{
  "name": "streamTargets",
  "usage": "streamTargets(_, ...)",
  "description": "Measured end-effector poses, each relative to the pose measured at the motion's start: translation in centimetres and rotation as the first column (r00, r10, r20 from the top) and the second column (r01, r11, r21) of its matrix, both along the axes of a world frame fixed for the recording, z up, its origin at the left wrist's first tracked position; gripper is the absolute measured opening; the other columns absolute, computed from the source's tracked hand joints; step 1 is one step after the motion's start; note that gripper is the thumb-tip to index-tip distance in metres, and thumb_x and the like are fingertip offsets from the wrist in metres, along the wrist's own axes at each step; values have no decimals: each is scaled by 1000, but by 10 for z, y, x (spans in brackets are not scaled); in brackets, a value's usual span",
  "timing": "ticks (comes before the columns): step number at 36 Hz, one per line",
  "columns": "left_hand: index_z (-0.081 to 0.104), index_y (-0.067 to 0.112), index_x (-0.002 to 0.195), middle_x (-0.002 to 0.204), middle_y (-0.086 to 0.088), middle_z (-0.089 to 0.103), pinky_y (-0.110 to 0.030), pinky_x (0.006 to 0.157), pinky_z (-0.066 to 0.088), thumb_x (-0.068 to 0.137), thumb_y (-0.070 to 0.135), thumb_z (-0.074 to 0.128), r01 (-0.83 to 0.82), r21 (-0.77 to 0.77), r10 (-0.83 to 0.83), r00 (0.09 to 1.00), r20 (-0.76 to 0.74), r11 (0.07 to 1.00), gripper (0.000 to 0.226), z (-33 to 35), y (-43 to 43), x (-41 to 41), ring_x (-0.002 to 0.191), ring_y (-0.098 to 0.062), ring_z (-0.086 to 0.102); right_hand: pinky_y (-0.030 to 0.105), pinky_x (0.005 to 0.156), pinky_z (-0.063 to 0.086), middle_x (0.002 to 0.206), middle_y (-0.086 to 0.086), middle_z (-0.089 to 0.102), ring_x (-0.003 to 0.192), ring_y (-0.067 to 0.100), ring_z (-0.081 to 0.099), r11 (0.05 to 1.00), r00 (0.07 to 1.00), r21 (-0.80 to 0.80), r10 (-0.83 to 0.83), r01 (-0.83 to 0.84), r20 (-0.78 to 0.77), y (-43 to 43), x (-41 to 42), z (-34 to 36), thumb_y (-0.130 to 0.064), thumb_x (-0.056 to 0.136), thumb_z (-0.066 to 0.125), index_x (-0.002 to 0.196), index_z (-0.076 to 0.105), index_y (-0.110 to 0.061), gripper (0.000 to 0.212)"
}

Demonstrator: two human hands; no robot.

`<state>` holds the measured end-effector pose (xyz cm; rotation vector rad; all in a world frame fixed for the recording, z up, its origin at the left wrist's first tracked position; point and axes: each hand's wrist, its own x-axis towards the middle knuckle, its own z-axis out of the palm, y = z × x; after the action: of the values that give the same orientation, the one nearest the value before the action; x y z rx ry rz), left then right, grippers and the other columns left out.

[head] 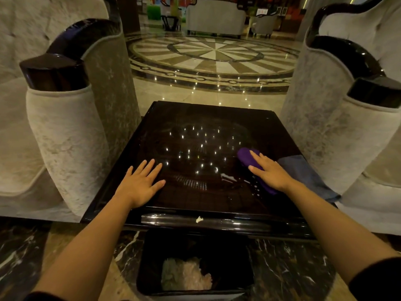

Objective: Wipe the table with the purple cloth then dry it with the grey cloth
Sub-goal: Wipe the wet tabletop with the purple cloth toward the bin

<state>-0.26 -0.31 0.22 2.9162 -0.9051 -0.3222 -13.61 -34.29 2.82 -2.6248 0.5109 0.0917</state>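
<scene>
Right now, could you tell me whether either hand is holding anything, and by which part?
Nothing is gripped: the right hand presses flat on the purple cloth, across its middle, and the left hand lies flat on the bare table.

The bunched purple cloth lies on the glossy dark table, grey cloth draped over its right edge

A glossy black table sits between two pale armchairs. The left hand lies flat on the near-left top, fingers spread. The right hand presses flat on the purple cloth at the right side — the grey cloth hangs over the right edge just beside it. A black bin stands below the near edge, holding what may be crumpled paper.
</scene>
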Motion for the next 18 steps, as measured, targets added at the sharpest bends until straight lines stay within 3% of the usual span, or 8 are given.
streamTargets(12, -4, 26, 145, 157, -1, -10, -43, 117, -5, 94, 50, 19, 0, 3, 0, 1000, -6, 1000, 61, 3, 0, -5, 144, -18, -12, 41, 116, 7, 157, 7, 8, 144, 23, 6, 991, 996, -107, 82, -84, -30, 48, 4, -13, -47, 95, 23, 144, 4, -31, 55)
streamTargets(18, -4, 25, 145, 158, -1, -9, -44, 118, -5, 95, 49, 19, 5, 0, -5, 1000, -6, 1000, 60, 2, 2, -5, 144, -18, -12, 40, 116, 5, 157, 6, 6, 144, 22, 3, 981, 983, -81, 174, -178, -51, 86, 13, -12, -49, 95, 21, 144, 1, -33, 55)
